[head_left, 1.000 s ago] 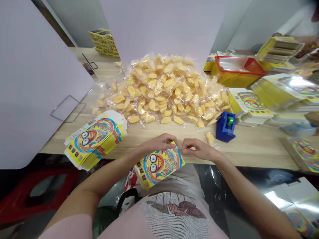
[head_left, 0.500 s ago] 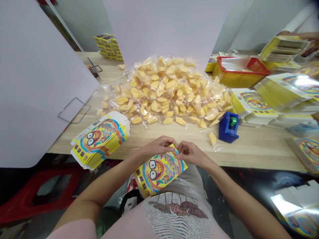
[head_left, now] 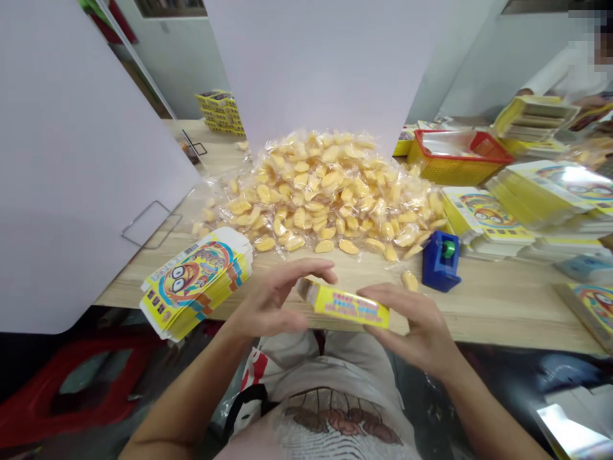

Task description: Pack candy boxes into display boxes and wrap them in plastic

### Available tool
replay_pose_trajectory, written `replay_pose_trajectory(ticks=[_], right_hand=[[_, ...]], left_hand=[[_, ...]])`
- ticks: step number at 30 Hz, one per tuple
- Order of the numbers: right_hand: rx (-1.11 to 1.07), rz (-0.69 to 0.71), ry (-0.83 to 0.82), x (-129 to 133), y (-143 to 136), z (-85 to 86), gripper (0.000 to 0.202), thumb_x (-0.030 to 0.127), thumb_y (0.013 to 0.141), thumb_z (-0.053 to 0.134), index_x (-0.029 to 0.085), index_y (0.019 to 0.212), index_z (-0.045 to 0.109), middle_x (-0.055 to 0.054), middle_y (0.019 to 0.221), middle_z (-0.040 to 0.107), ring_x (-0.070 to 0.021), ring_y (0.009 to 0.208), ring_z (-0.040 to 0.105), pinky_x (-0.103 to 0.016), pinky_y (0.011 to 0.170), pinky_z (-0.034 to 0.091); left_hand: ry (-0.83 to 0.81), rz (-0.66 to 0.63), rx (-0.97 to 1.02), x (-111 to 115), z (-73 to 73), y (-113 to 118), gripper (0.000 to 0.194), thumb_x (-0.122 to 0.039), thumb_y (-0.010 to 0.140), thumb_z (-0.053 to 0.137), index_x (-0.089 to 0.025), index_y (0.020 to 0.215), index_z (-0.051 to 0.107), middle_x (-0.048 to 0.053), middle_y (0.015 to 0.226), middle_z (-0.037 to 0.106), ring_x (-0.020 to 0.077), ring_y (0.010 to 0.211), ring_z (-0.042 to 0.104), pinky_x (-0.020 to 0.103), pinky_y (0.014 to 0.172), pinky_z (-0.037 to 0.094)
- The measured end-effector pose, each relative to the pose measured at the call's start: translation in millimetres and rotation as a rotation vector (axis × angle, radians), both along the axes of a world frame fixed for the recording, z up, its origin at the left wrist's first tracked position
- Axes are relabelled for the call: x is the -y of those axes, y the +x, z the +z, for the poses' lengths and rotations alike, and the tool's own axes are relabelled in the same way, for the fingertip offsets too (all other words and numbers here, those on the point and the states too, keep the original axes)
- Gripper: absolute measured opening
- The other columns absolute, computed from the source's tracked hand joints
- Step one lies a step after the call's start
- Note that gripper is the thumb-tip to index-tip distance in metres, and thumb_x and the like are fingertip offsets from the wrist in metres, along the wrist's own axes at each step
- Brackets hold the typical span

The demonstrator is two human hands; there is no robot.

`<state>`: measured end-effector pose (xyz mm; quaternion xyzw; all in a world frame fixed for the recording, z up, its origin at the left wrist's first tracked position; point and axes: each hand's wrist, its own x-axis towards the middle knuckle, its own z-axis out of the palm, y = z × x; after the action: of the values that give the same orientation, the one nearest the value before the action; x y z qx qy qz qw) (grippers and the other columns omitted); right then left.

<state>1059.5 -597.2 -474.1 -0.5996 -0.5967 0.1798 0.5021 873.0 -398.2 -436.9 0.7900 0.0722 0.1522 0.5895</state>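
Note:
A yellow box (head_left: 352, 308), with its narrow printed side facing up, is held over the table's front edge. My right hand (head_left: 412, 319) grips its right end between thumb and fingers. Just left of the box, my left hand (head_left: 282, 297) has its thumb and fingers spread around the box's left end, with a gap between them. Behind the hands lies a big heap of wrapped yellow pieces (head_left: 330, 191). A stack of flat printed cartons (head_left: 196, 278) rests at the table's left front.
A blue tape dispenser (head_left: 439, 265) stands right of the heap, beside one loose wrapped piece (head_left: 409, 280). Further right are a red and yellow basket (head_left: 453, 167) and carton stacks (head_left: 493, 220). A person's sleeve (head_left: 550, 70) shows at upper right. White boards (head_left: 316, 70) rise behind.
The box has been turned from its broad face to its narrow side and raised. My left hand has opened and come off it; my right hand has moved right, now gripping its right end.

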Motion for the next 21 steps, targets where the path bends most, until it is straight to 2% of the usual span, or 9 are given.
replay_pose_trajectory(ticks=[2, 4, 7, 8, 10, 13, 16, 18, 21], right_hand=[[0.225, -0.002, 0.129, 8.2, -6.0, -10.9, 0.061, 0.011, 0.08, 0.067, 0.029, 0.136, 0.053, -0.008, 0.124, 0.065, -0.0263, 0.111, 0.061, -0.045, 0.092, 0.054], [0.354, 0.02, 0.178, 15.0, -17.4, -43.4, 0.067, 0.006, 0.081, 0.063, 0.024, 0.143, 0.045, -0.013, 0.127, 0.063, -0.0275, 0.117, 0.059, -0.048, 0.094, 0.054], [0.456, 0.02, 0.2, 26.4, -40.2, -99.9, 0.058, 0.003, 0.084, 0.055, 0.016, 0.141, 0.047, -0.016, 0.119, 0.067, -0.0272, 0.115, 0.06, -0.046, 0.093, 0.057], [0.473, 0.02, 0.194, 30.8, -47.2, -113.0, 0.053, 0.004, 0.085, 0.054, 0.015, 0.137, 0.05, -0.016, 0.116, 0.068, -0.0269, 0.114, 0.06, -0.045, 0.092, 0.057], [0.483, 0.046, 0.15, 38.4, -54.7, -125.7, 0.043, 0.011, 0.088, 0.055, 0.013, 0.131, 0.054, -0.017, 0.115, 0.067, -0.0273, 0.114, 0.059, -0.045, 0.092, 0.057], [0.443, -0.045, 0.024, 40.4, -37.0, -119.5, 0.04, 0.035, 0.09, 0.059, 0.015, 0.125, 0.055, -0.018, 0.122, 0.062, -0.029, 0.116, 0.055, -0.047, 0.094, 0.053], [0.521, -0.444, -0.134, 33.5, 14.9, -108.8, 0.035, 0.038, 0.093, 0.053, 0.015, 0.119, 0.055, -0.02, 0.124, 0.058, -0.0311, 0.116, 0.053, -0.049, 0.093, 0.05], [0.674, -0.67, -0.314, 25.1, 52.7, -109.2, 0.031, 0.036, 0.094, 0.049, 0.012, 0.11, 0.057, -0.023, 0.113, 0.061, -0.0336, 0.106, 0.057, -0.049, 0.086, 0.05], [0.836, -0.766, -0.625, 6.9, 88.4, -122.2, 0.024, 0.034, 0.092, 0.05, 0.013, 0.091, 0.06, -0.019, 0.083, 0.063, -0.0325, 0.082, 0.06, -0.043, 0.072, 0.048]], left_hand=[[0.138, 0.034, -0.02, 3.2, -12.3, -8.5, 0.064, -0.06, 0.087, 0.051, -0.023, 0.14, 0.049, 0.011, 0.139, 0.053, 0.0351, 0.132, 0.043, 0.055, 0.112, 0.032], [0.354, 0.071, -0.111, 9.8, -42.7, -12.8, 0.056, -0.051, 0.093, 0.046, -0.024, 0.142, 0.046, 0.01, 0.151, 0.038, 0.0328, 0.143, 0.027, 0.056, 0.117, 0.022], [0.598, 0.073, -0.26, 26.1, -100.3, -16.9, 0.055, -0.041, 0.093, 0.052, -0.02, 0.143, 0.043, 0.015, 0.158, 0.022, 0.033, 0.147, 0.014, 0.057, 0.117, 0.023], [0.651, 0.061, -0.284, 32.5, -116.4, -18.8, 0.057, -0.039, 0.093, 0.053, -0.02, 0.144, 0.041, 0.016, 0.159, 0.02, 0.0338, 0.148, 0.011, 0.057, 0.116, 0.025], [0.73, 0.039, -0.29, 43.7, -138.1, -23.8, 0.06, -0.036, 0.093, 0.054, -0.02, 0.148, 0.035, 0.016, 0.159, 0.017, 0.035, 0.148, 0.007, 0.058, 0.115, 0.027], [0.771, 0.039, -0.281, 49.3, -146.8, -31.8, 0.062, -0.033, 0.095, 0.051, -0.023, 0.151, 0.028, 0.015, 0.16, 0.013, 0.0354, 0.148, 0.007, 0.058, 0.114, 0.03], [0.764, 0.02, -0.269, 41.7, -142.2, -35.2, 0.06, -0.033, 0.094, 0.052, -0.024, 0.149, 0.03, 0.014, 0.159, 0.017, 0.0358, 0.147, 0.012, 0.058, 0.113, 0.031], [0.749, 0.049, -0.228, 32.8, -136.9, -29.7, 0.057, -0.035, 0.093, 0.054, -0.022, 0.145, 0.037, 0.015, 0.155, 0.029, 0.0345, 0.144, 0.023, 0.056, 0.113, 0.033], [0.731, 0.194, -0.156, 10.8, -127.6, -0.4, 0.036, -0.032, 0.092, 0.054, -0.019, 0.125, 0.054, 0.015, 0.135, 0.052, 0.0293, 0.13, 0.044, 0.048, 0.107, 0.041]])
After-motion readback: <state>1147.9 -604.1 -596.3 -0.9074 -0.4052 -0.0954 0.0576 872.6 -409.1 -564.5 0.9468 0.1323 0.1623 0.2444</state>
